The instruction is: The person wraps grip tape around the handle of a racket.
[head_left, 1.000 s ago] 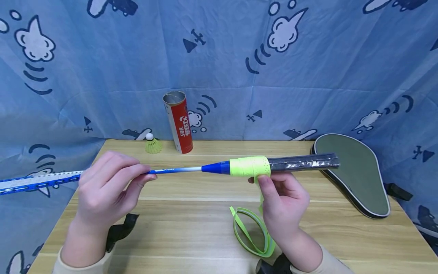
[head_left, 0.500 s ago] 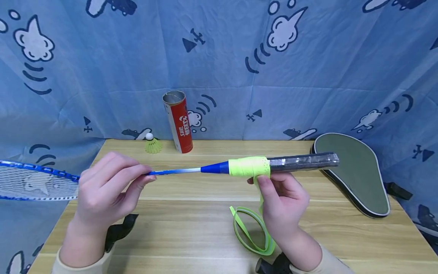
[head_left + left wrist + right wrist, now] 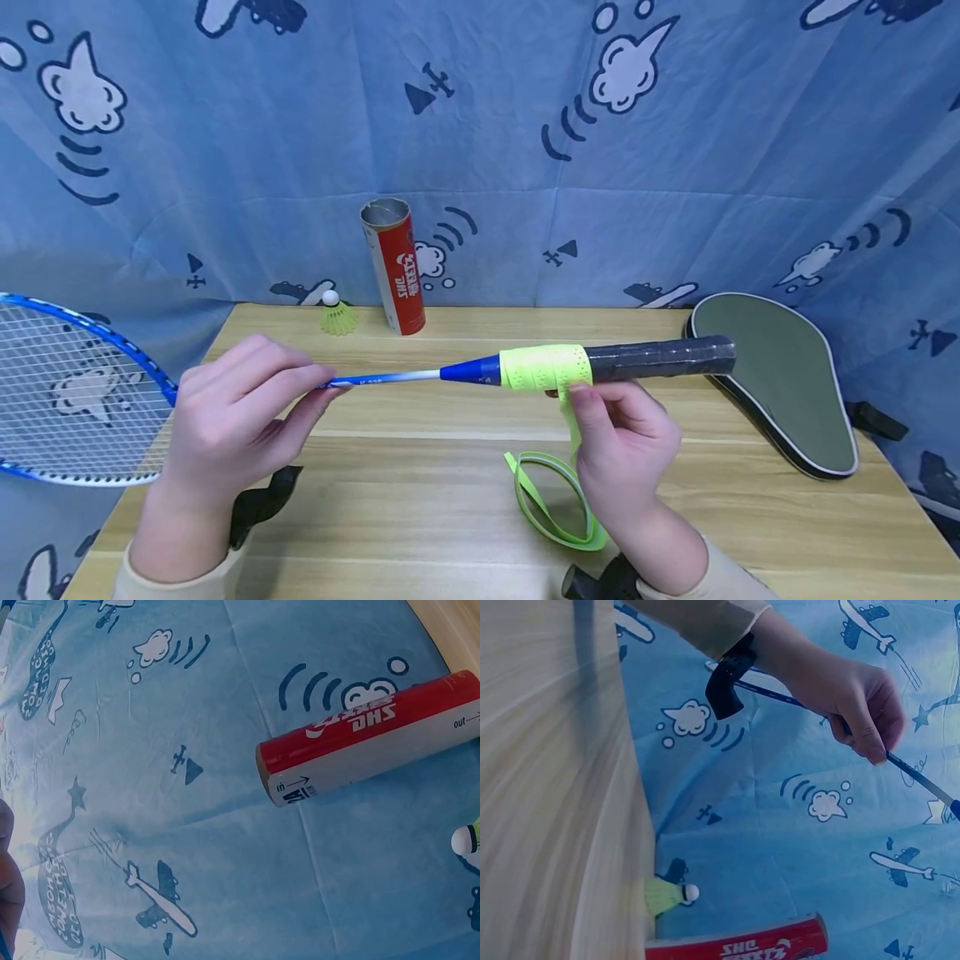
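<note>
Judging by how things lie, an overgrip is part-way through being wound onto a badminton racket [image 3: 470, 371], held level across the middle of the frame above the worktop [image 3: 420, 500]. The yellow-green tape [image 3: 545, 367] covers the handle next to the blue cone; the rest of the handle [image 3: 660, 359], towards the right, is bare.

The left hand [image 3: 240, 417], left of centre, pinches the thin shaft between thumb and fingers. The right hand [image 3: 626, 437], right of centre, is clamped on the tape where it leaves the handle's underside. The next move probably calls for steady tension and a slight slant while the racket turns, so each lap overlaps the last evenly. Slack could leave ridges.

The tape looks matt, soft and dotted with perforations, while the bare handle is dark, smooth and slightly glossy. A flat green coil [image 3: 587, 544] lies at lower centre-right; whether it joins the tape is hidden by the hand. At far left, the racket head [image 3: 82, 400] shows a fine white string mesh in a blue and white rim.

Behind stand a red and white cardboard-looking shuttlecock tube [image 3: 401, 275] and a yellow-green shuttlecock [image 3: 337, 318], upper left of centre; a pear-shaped olive case [image 3: 772, 392] with pale piping lies at right.
</note>
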The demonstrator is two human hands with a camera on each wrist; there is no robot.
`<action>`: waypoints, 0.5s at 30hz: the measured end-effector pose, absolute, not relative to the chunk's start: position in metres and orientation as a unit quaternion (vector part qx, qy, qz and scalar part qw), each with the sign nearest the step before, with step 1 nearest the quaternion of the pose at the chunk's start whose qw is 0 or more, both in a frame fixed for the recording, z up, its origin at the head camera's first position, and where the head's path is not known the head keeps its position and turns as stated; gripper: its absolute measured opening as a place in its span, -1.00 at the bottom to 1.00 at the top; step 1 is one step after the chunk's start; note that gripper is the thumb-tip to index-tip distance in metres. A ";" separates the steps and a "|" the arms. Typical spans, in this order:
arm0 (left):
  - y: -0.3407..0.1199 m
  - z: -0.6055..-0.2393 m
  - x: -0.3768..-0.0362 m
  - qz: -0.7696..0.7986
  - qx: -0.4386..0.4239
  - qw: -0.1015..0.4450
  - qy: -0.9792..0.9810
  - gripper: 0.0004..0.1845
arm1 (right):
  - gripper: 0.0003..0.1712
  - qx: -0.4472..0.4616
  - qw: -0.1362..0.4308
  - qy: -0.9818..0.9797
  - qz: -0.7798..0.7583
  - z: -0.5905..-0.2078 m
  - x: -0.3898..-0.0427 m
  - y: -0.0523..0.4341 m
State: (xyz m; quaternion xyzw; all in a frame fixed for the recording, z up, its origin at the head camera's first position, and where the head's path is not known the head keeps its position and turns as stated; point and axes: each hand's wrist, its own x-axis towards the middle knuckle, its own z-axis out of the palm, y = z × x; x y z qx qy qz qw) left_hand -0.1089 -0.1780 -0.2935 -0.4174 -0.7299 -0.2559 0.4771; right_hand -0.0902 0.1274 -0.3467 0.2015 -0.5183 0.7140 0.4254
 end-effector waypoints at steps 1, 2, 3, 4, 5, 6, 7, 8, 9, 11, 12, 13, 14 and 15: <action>-0.178 -0.294 -0.109 -0.255 -0.418 0.476 -0.730 -0.54 | -0.74 0.202 0.426 -0.516 0.715 -0.347 -0.090 0.128; -0.178 -0.294 -0.109 -0.254 -0.418 0.476 -0.731 -0.54 | -0.74 0.205 0.425 -0.514 0.716 -0.346 -0.090 0.128; -0.178 -0.294 -0.109 -0.254 -0.419 0.475 -0.731 -0.55 | -0.74 0.209 0.422 -0.511 0.719 -0.346 -0.090 0.128; -0.178 -0.294 -0.109 -0.253 -0.419 0.475 -0.732 -0.55 | -0.74 0.213 0.419 -0.506 0.723 -0.346 -0.090 0.128; -0.178 -0.294 -0.109 -0.252 -0.418 0.474 -0.733 -0.54 | -0.74 0.216 0.416 -0.504 0.725 -0.345 -0.090 0.128; -0.178 -0.294 -0.109 -0.251 -0.418 0.474 -0.733 -0.54 | -0.75 0.219 0.414 -0.501 0.728 -0.345 -0.090 0.128; -0.178 -0.294 -0.109 -0.250 -0.418 0.473 -0.734 -0.54 | -0.75 0.221 0.410 -0.499 0.731 -0.345 -0.090 0.128; -0.178 -0.294 -0.109 -0.249 -0.417 0.472 -0.736 -0.54 | -0.76 0.223 0.406 -0.498 0.733 -0.345 -0.090 0.128; -0.178 -0.294 -0.109 -0.248 -0.416 0.471 -0.737 -0.54 | -0.76 0.224 0.402 -0.497 0.736 -0.345 -0.090 0.128; -0.178 -0.294 -0.109 -0.248 -0.417 0.472 -0.737 -0.54 | -0.77 0.226 0.394 -0.496 0.740 -0.345 -0.089 0.127; -0.178 -0.294 -0.109 -0.248 -0.417 0.471 -0.737 -0.54 | -0.79 0.230 0.389 -0.496 0.741 -0.346 -0.088 0.126; -0.178 -0.294 -0.109 -0.250 -0.418 0.471 -0.735 -0.54 | -0.79 0.235 0.384 -0.498 0.741 -0.346 -0.088 0.126; -0.178 -0.294 -0.109 -0.256 -0.421 0.471 -0.732 -0.55 | -0.79 0.240 0.379 -0.501 0.740 -0.346 -0.088 0.125; -0.178 -0.294 -0.110 -0.260 -0.424 0.471 -0.728 -0.56 | -0.78 0.244 0.375 -0.505 0.738 -0.346 -0.088 0.125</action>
